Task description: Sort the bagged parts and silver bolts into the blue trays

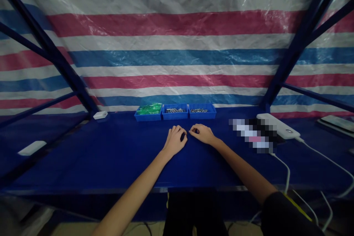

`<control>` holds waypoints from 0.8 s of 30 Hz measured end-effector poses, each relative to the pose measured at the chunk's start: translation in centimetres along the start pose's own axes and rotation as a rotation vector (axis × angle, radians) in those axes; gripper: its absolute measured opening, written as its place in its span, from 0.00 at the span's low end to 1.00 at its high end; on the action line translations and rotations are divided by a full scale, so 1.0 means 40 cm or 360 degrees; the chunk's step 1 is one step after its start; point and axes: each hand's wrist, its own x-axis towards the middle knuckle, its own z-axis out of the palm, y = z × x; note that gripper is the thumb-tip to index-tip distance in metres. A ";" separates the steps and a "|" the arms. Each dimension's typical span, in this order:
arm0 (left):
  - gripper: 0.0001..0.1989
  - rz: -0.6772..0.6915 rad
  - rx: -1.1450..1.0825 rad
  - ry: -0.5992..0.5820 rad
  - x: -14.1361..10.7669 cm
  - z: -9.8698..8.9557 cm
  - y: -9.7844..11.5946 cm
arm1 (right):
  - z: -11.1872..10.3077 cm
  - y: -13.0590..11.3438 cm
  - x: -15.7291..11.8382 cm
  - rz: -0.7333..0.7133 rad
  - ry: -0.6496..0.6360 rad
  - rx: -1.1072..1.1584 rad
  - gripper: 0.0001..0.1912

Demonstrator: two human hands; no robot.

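Observation:
Both of my hands rest on the blue tabletop (116, 155), close together but apart from each other. My left hand (174, 141) lies with its fingers loosely bent and spread, and a dark gap shows between thumb and forefinger. My right hand (204, 134) has its fingers curved too, the thumb and forefinger rounding a small gap. I see nothing held in either one. Just beyond them stand three blue bins in a row: a left bin (149, 117) with green plastic packets (150, 108), a middle bin (175, 115) and a right bin (203, 115) with small metal parts.
To the right lie a blurred-out device (251, 134) and a white power bank (278, 126), both with white cables. A small white box (100, 115) sits at the back left, another white piece (32, 148) farther left. Blue frame posts and a striped sheet (177, 57) stand behind.

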 end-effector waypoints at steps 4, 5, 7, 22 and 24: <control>0.07 -0.0073 -0.0046 0.0013 0.006 -0.006 -0.018 | -0.010 0.012 0.000 -0.0134 0.0127 -0.0018 0.13; 0.07 -0.0088 -0.0063 0.0014 0.006 -0.005 -0.020 | -0.014 0.024 0.005 -0.0125 0.0254 -0.0079 0.17; 0.07 -0.0094 -0.0088 0.0011 0.007 -0.003 -0.023 | -0.020 0.060 0.018 -0.0008 0.0548 -0.0271 0.24; 0.09 0.0032 0.0107 0.0217 -0.006 -0.011 0.003 | -0.054 0.069 -0.076 -0.0136 0.0708 -0.0505 0.14; 0.12 0.0019 0.0118 0.0289 -0.011 -0.021 0.008 | -0.061 0.045 -0.122 -0.0278 0.0644 -0.0478 0.12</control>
